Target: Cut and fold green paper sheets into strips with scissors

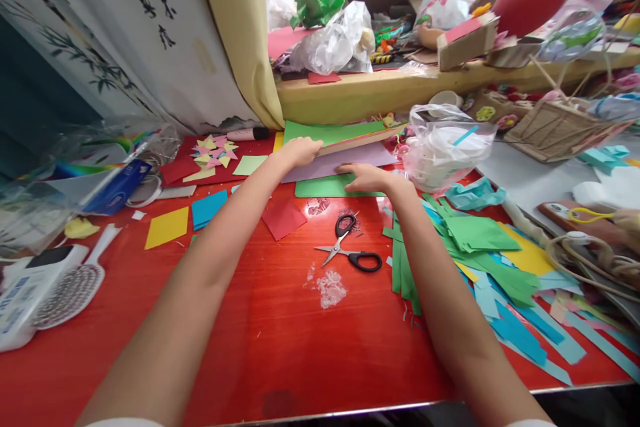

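Note:
My left hand (303,150) reaches to the back of the red table, its fingers closed on the edge of a lifted stack of coloured paper (363,139). Under that stack lies a purple sheet (327,162), with green sheets (320,187) below it. My right hand (367,178) rests with fingers stretched out at the front edge of the purple sheet. Open scissors (343,247) with black handles lie nearer to me, between my forearms. A red paper square (284,218) is beside my left forearm.
Cut green strips (405,267) and blue strips (520,333) are heaped on the right. A hairbrush (73,293), yellow square (167,227) and blue squares (209,209) lie on the left. A plastic bag (445,153) stands beyond my right hand; a cluttered ledge (350,93) runs behind.

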A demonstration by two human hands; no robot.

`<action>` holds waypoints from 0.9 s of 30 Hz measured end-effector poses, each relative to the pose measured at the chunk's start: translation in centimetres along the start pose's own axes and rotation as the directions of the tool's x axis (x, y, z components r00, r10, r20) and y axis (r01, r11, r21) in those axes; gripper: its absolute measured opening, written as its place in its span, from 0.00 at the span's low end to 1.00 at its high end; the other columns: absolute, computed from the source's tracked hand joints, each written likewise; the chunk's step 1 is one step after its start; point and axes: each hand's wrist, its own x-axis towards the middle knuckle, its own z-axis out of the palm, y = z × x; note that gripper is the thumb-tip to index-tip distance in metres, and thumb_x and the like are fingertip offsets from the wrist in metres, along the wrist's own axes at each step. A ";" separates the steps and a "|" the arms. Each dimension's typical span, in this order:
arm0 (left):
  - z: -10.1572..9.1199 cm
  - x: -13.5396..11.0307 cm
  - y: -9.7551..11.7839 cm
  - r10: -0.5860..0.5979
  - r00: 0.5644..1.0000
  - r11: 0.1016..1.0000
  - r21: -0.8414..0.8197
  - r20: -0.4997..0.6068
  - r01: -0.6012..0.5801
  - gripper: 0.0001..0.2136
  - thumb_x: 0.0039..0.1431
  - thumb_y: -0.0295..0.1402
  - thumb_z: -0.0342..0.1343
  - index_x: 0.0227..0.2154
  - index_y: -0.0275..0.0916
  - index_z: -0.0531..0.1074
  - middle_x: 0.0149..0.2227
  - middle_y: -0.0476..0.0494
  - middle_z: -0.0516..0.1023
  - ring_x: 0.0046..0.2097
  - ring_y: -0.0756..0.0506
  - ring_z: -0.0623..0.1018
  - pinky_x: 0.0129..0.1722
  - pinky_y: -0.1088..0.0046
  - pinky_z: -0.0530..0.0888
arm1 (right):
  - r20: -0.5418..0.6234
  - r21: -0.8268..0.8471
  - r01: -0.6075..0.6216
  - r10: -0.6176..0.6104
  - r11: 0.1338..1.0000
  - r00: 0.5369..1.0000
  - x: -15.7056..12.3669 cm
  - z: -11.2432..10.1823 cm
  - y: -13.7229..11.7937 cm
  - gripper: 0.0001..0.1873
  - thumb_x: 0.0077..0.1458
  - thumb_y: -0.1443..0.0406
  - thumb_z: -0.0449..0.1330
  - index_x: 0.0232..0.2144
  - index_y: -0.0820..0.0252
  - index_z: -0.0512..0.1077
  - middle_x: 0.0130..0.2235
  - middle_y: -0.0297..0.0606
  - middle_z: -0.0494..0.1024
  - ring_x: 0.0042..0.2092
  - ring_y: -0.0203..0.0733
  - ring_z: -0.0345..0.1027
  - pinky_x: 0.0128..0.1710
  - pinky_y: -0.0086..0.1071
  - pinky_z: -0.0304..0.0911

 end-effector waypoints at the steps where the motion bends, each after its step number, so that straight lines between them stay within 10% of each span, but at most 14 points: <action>1: -0.2 -0.1 0.1 0.009 1.000 1.000 0.007 -0.001 -0.009 0.15 0.61 0.32 0.42 0.46 0.38 0.69 0.43 0.34 0.77 0.44 0.38 0.77 0.39 0.66 0.67 | -0.044 -0.020 -0.017 0.016 1.000 0.999 0.0 0.0 0.2 0.35 0.47 0.69 0.57 0.59 0.66 0.61 0.60 0.46 0.63 0.59 0.46 0.59 0.60 0.32 0.53; 8: 0.8 -1.9 1.6 0.036 0.996 0.997 0.075 -0.082 -0.029 0.16 0.62 0.26 0.39 0.49 0.36 0.66 0.41 0.31 0.77 0.43 0.36 0.77 0.39 0.62 0.67 | -0.283 -0.098 -0.200 0.165 0.975 0.945 0.1 1.6 0.7 0.23 0.57 0.72 0.45 0.53 0.65 0.68 0.51 0.53 0.72 0.54 0.53 0.65 0.53 0.41 0.58; 14: 2.5 -2.8 3.4 -0.055 0.988 0.998 0.006 -0.147 0.057 0.21 0.64 0.46 0.39 0.47 0.37 0.67 0.44 0.32 0.76 0.45 0.36 0.76 0.39 0.64 0.68 | -0.391 -0.121 -0.297 0.229 0.947 0.891 0.0 1.1 -0.8 0.22 0.60 0.69 0.41 0.46 0.64 0.72 0.44 0.56 0.75 0.48 0.57 0.67 0.46 0.45 0.60; 19: 2.3 -2.2 3.1 -0.060 0.988 0.998 0.015 -0.141 0.063 0.16 0.64 0.30 0.38 0.48 0.34 0.67 0.40 0.30 0.78 0.43 0.36 0.78 0.39 0.63 0.68 | -0.376 -0.106 -0.285 0.227 0.953 0.898 -0.3 -0.8 -2.3 0.17 0.59 0.67 0.48 0.46 0.63 0.71 0.46 0.55 0.73 0.52 0.58 0.64 0.48 0.47 0.61; 27: 1.3 -1.3 1.3 -0.073 0.983 0.996 0.032 -0.169 0.080 0.16 0.61 0.29 0.41 0.48 0.37 0.69 0.41 0.32 0.78 0.44 0.35 0.78 0.39 0.62 0.70 | 0.125 -0.228 -0.341 0.374 0.912 0.919 -1.0 -1.5 -6.6 0.68 0.36 0.64 0.69 0.65 0.64 0.25 0.66 0.56 0.21 0.65 0.68 0.14 0.58 0.66 0.40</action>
